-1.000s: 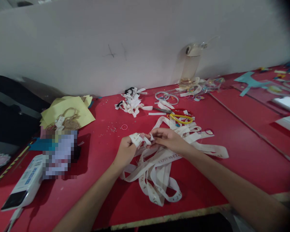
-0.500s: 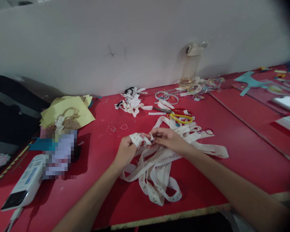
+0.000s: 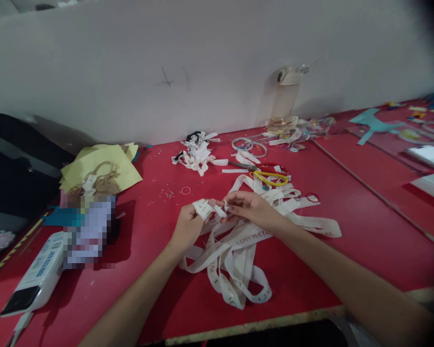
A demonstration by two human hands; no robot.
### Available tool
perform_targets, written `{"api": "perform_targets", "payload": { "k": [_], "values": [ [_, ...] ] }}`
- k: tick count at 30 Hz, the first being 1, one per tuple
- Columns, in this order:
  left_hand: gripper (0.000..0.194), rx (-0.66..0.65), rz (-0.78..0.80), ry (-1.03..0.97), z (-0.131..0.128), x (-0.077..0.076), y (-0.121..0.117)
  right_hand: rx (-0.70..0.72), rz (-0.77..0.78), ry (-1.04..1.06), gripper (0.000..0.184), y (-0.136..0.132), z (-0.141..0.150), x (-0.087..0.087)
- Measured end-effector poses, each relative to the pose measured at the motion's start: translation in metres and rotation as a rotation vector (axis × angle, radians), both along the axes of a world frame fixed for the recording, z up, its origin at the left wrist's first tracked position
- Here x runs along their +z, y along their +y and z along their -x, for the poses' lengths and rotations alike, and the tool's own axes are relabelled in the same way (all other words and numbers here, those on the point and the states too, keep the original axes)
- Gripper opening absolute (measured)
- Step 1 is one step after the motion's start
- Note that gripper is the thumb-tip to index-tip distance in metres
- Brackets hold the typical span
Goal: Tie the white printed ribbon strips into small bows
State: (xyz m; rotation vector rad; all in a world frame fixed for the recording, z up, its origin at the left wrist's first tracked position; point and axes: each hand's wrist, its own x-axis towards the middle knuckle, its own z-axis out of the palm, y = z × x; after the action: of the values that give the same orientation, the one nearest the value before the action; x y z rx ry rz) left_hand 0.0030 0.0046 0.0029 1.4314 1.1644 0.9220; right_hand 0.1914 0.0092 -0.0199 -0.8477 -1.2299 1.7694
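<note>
Between my two hands is a white ribbon with gold print, bunched into a small fold or loop. My left hand pinches it from the left, the ribbon lying over its fingers. My right hand grips the short ribbon end from the right, fingertips close together. Under both hands lies a loose heap of the same printed ribbon, looped across the red table. Just beyond my right hand rest scissors with yellow and red handles. How the ribbon is knotted or folded at the fingertips is too small to make out.
On the red table, a pile of ribbon bows lies at the back, near clear rings and a bottle by the wall. Yellow paper and a white power bank are at left. A phone lies right.
Both hands stay in nearly the same place, still holding the ribbon. Only a very slight shift of the fingers and of the view shows.
</note>
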Motion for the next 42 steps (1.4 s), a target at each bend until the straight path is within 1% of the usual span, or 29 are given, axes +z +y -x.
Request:
{"api": "perform_targets", "payload": {
  "k": [8,13,19,25,31,37,42],
  "values": [
    [0.034,0.054,-0.023,-0.059,0.003,-0.006,0.003,-0.033,-0.013,-0.046,0.028,0.001,-0.001,0.001],
    [0.030,0.086,-0.073,-0.133,0.003,-0.006,0.004,-0.098,-0.028,-0.072,0.028,0.001,-0.001,0.004],
    [0.033,0.112,-0.067,-0.166,0.002,-0.005,0.004,-0.191,-0.039,-0.040,0.025,0.001,0.000,0.005],
    [0.034,0.121,-0.046,-0.213,0.003,-0.009,0.006,-0.199,-0.029,0.013,0.025,0.001,-0.001,0.005],
    [0.033,0.174,-0.046,-0.294,0.004,-0.012,0.009,-0.193,-0.022,0.053,0.025,0.001,0.000,0.004],
    [0.031,0.190,-0.049,-0.341,0.004,-0.009,0.009,-0.213,-0.008,0.039,0.024,0.001,0.000,0.003],
    [0.033,0.214,-0.042,-0.342,0.002,-0.006,0.009,-0.234,-0.020,0.024,0.022,0.002,-0.001,0.000]
  ]
}}
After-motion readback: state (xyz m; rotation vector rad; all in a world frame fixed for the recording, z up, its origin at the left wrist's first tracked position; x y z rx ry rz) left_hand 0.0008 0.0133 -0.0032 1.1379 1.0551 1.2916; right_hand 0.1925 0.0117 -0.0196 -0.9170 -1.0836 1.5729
